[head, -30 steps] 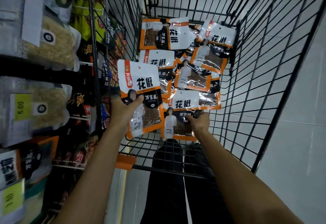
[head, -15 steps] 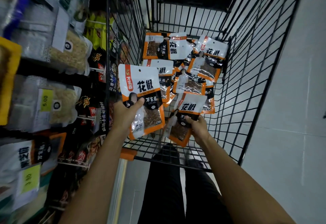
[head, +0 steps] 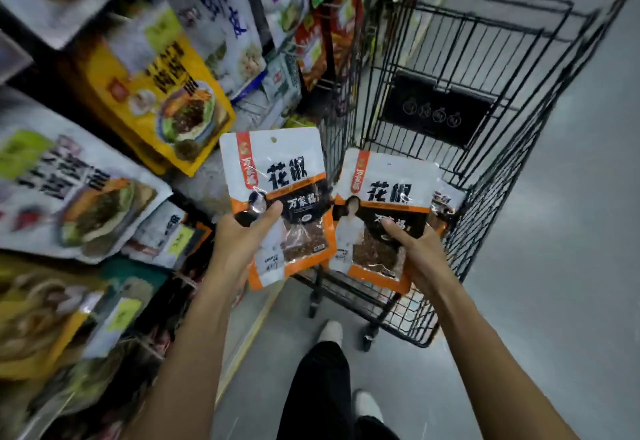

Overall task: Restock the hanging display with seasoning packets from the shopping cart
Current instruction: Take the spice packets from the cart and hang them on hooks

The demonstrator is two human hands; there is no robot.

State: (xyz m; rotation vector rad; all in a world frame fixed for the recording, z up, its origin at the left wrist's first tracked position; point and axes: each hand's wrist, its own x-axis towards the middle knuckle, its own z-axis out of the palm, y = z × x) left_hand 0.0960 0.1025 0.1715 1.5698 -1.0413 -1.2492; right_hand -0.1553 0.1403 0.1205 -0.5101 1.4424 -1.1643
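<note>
My right hand [head: 419,256] has lifted the right packet [head: 388,197] out of the shopping cart [head: 450,41] at upper right. It grips it mid-frame, beside the left packet [head: 280,176] gripped by my left hand [head: 242,245]. Both seem ready for the hanging display [head: 162,86] at left.

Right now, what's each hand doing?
Left hand: grips a seasoning packet.
Right hand: grips a second seasoning packet.

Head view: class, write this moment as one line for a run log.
left hand: holds left packet | right hand: holds right packet | packets: upright, side by side | hung: neither yet
</note>
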